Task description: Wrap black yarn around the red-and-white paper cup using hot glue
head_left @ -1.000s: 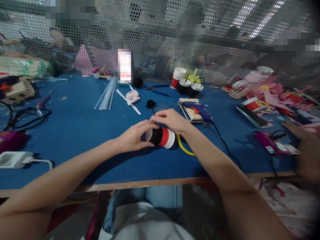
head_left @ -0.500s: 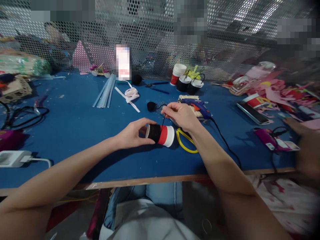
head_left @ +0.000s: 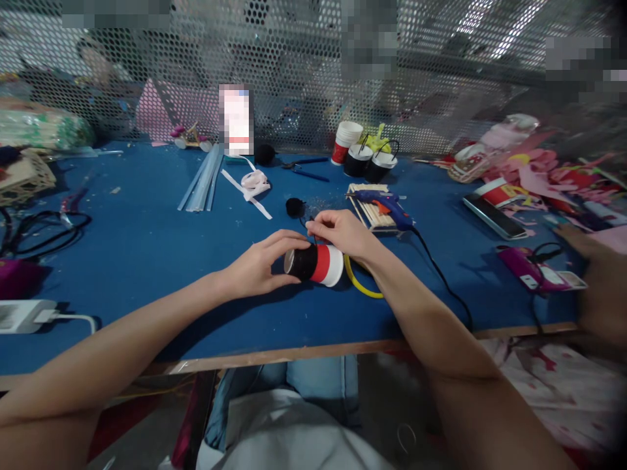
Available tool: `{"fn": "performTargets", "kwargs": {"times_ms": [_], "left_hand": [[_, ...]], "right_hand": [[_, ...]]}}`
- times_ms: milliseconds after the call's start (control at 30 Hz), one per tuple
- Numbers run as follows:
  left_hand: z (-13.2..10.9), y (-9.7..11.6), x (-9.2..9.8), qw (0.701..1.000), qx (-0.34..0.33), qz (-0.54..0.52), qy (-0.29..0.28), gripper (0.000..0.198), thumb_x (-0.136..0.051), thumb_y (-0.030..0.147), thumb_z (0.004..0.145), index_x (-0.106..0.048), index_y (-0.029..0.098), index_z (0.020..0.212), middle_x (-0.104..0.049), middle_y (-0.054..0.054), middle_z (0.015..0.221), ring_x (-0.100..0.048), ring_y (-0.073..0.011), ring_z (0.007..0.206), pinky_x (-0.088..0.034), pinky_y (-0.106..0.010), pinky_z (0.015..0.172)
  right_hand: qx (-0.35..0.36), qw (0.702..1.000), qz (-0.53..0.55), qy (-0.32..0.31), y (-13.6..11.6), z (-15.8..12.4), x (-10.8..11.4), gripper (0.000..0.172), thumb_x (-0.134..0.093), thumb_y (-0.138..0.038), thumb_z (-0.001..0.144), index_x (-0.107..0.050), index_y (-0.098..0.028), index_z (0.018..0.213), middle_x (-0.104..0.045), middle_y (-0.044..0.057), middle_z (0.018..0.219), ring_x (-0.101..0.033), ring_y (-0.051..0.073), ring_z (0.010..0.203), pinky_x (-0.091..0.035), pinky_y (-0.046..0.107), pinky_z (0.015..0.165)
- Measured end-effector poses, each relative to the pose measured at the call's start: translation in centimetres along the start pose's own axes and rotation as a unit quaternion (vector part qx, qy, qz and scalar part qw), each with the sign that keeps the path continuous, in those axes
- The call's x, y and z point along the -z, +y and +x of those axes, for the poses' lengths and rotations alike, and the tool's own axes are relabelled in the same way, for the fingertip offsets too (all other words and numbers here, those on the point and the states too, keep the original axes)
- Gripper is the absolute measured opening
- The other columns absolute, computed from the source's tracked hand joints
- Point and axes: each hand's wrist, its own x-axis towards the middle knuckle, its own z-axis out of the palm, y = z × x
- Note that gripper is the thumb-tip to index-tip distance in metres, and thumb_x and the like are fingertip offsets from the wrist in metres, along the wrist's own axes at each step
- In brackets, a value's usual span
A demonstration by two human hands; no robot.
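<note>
A paper cup (head_left: 321, 264) lies on its side near the front of the blue table, red and white at its right part and wrapped in black yarn at its left. My left hand (head_left: 262, 264) grips the wrapped end between thumb and fingers. Just above the cup, my right hand (head_left: 337, 232) pinches a strand of black yarn close to the cup's upper side. The strand leads toward a small ball of black yarn (head_left: 294, 207) behind the hands. Beneath my right wrist shows a yellow scissors handle (head_left: 360, 282), its blades hidden.
A blue glue gun (head_left: 385, 201) rests on a wooden-stick stand, its cord running right. Behind are stacked cups (head_left: 347, 140), two black-wrapped cups (head_left: 358, 160), pliers (head_left: 306, 170), white ribbon (head_left: 255, 185) and glue sticks (head_left: 203, 179). A phone (head_left: 494, 217) and another person's arm (head_left: 602, 287) are at right.
My right hand has moved down and slightly left with the yarn, closer to the cup. The fingers of my left hand now reach further over the cup's top.
</note>
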Motion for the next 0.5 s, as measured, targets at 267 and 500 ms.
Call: {"fn": "performTargets", "kwargs": {"times_ms": [267, 500], "left_hand": [[-0.25, -0.49, -0.4, 0.999, 0.029, 0.026, -0.019, 0.047, -0.063, 0.024, 0.079, -0.043, 0.019, 0.121, -0.046, -0.015, 0.124, -0.048, -0.0245, 0.116, -0.045, -0.041, 0.096], [0.02, -0.24, -0.32, 0.977, 0.175, -0.124, 0.008, 0.053, -0.059, 0.043, 0.08, -0.043, 0.016, 0.122, -0.056, -0.012, 0.114, -0.06, -0.0212, 0.096, -0.051, -0.036, 0.082]], "right_hand": [[0.016, 0.995, -0.1, 0.023, -0.1, -0.05, -0.77, 0.035, -0.053, -0.042, 0.079, -0.048, -0.017, 0.055, -0.044, -0.004, 0.051, -0.039, 0.009, 0.052, -0.029, 0.026, 0.055], [0.012, 0.987, -0.155, 0.033, -0.59, -0.43, -1.08, 0.031, -0.051, -0.039, 0.082, -0.052, -0.017, 0.059, -0.049, -0.002, 0.055, -0.042, 0.01, 0.054, -0.028, 0.026, 0.056]]}}
